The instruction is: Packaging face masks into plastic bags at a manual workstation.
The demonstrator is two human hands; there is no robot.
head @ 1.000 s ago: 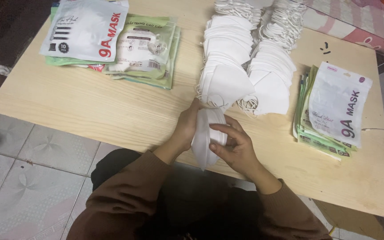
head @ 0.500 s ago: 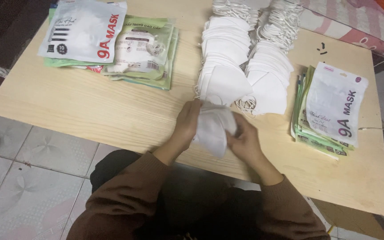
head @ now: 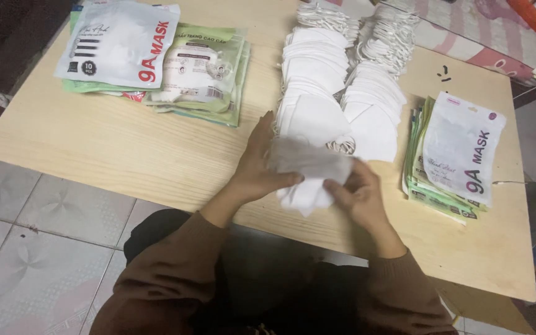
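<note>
A small stack of white folded face masks [head: 308, 174] is held between both hands above the near edge of the wooden table [head: 125, 155]. My left hand [head: 257, 164] grips its left side, thumb on top. Its right side is pinched by my right hand [head: 358, 192]. The top mask looks blurred. Just behind the hands two long rows of loose white masks [head: 342, 87] with ear loops run toward the far edge of the table.
Flat printed mask pouches lie in a pile at the far left [head: 156, 59], and another pile of pouches [head: 457, 152] sits at the right. A patterned cloth [head: 485, 28] lies beyond the table. Tiled floor [head: 26, 248] is at the left.
The held masks have turned from upright to lying crosswise. Both hands have shifted slightly right, and the view has drifted a little.
</note>
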